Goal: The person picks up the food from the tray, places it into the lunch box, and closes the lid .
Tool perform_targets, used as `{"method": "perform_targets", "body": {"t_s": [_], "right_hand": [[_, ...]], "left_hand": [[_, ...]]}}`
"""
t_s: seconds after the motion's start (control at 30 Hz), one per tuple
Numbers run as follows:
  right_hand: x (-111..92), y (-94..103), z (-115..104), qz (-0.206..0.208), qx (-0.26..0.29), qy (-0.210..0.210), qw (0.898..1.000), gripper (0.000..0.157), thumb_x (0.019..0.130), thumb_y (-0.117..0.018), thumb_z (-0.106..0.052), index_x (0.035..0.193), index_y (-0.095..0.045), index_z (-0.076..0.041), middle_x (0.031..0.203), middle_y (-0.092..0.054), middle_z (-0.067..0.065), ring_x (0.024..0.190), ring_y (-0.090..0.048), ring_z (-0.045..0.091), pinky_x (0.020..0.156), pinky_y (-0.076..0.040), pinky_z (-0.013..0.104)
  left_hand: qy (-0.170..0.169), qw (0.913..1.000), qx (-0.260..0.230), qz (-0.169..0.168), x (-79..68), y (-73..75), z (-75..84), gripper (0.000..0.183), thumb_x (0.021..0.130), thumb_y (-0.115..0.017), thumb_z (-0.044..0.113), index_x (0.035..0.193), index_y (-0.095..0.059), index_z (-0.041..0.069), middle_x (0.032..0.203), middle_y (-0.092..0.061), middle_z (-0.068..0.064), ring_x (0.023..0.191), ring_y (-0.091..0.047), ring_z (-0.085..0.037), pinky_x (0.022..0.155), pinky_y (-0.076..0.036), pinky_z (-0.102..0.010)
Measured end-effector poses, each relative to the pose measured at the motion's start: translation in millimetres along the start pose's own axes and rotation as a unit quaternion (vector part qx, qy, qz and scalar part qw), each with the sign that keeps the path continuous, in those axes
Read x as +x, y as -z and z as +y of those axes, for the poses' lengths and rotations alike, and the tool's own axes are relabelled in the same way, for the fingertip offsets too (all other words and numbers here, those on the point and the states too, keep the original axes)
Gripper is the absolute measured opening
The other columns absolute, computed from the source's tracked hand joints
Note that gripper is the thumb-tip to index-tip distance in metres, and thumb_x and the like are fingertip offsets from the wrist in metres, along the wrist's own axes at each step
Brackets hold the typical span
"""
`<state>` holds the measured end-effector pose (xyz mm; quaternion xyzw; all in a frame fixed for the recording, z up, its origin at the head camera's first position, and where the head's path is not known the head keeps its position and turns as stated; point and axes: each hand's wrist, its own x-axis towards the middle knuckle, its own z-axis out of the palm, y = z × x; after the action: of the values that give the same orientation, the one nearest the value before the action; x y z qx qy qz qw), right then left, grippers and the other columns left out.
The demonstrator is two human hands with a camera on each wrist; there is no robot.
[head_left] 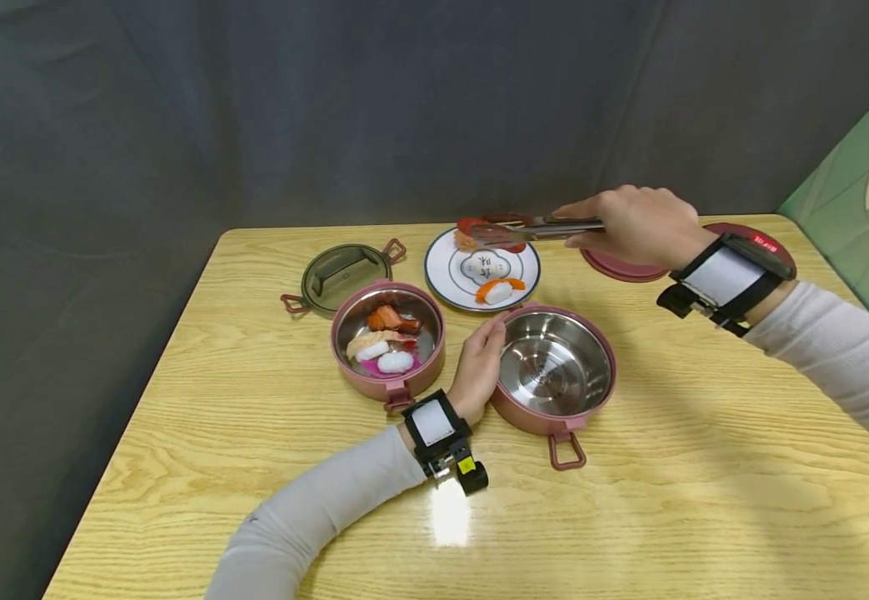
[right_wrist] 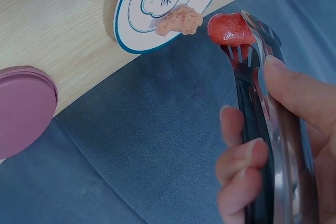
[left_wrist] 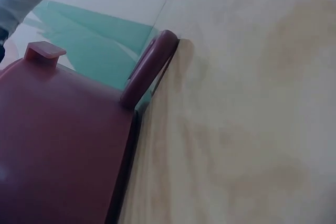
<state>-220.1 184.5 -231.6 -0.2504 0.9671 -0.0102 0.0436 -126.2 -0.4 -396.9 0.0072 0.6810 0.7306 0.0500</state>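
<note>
My right hand [head_left: 632,221] grips metal tongs [right_wrist: 281,145] with forked tips. Between those tips is a glossy red sausage-like piece [right_wrist: 229,29], held over the far side of the white plate [head_left: 441,271]. A crumbly orange-brown food piece [right_wrist: 181,20] and an orange-topped sushi piece [head_left: 500,290] lie on that plate. My left hand [head_left: 479,371] holds the left side of a pink pot [head_left: 554,367], thumb at the rim; its other fingers are mostly hidden. The pot's steel inside is bare, and its handle [head_left: 567,451] points toward me.
Left of my left hand stands a second pink pot [head_left: 340,367] with several toy food pieces inside. Behind it lies a dark green lid [head_left: 362,260] with reddish handles. A round dark-pink lid [head_left: 749,237] lies behind my right wrist. A dark curtain hangs past the table's far edge.
</note>
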Motion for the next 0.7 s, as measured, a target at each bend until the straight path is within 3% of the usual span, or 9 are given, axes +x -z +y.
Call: {"method": "perform_targets", "body": {"t_s": [0.2,0.5,0.7], "right_hand": [[-7,0.6,2,0.008,-0.006,0.006,1.0,0.047,0.092,-0.067,-0.034,0.136,-0.058,-0.02,0.055,-0.041,0.0,0.051,-0.038,0.018,0.042,-0.021,0.028],[-27,-0.5,4,0.036,-0.006,0.029,0.999,0.044,0.09,-0.069,-0.027,0.132,-0.062,-0.018,0.055,-0.035,-0.002,0.048,-0.036,0.016,0.041,-0.022,0.027],[-48,-2.8,7,0.049,-0.003,0.038,0.998,0.035,0.09,-0.07,-0.028,0.124,-0.066,-0.018,0.059,-0.042,-0.003,0.05,-0.039,0.014,0.04,-0.023,0.027]], "left_hand": [[-0.011,0.9998,0.001,0.015,7.9,3.3,0.9,0.044,0.107,-0.035,0.021,0.144,-0.042,0.0,0.149,-0.044,-0.014,0.14,-0.037,-0.025,0.116,-0.029,-0.036],[-0.002,0.9997,-0.003,0.023,12.7,4.7,0.3,0.043,0.106,-0.037,0.022,0.144,-0.044,0.002,0.149,-0.044,-0.012,0.14,-0.037,-0.023,0.116,-0.029,-0.035],[0.002,0.9999,-0.005,0.012,11.3,6.1,1.4,0.044,0.107,-0.036,0.023,0.145,-0.042,0.001,0.15,-0.042,-0.012,0.14,-0.036,-0.024,0.116,-0.03,-0.035]]}}
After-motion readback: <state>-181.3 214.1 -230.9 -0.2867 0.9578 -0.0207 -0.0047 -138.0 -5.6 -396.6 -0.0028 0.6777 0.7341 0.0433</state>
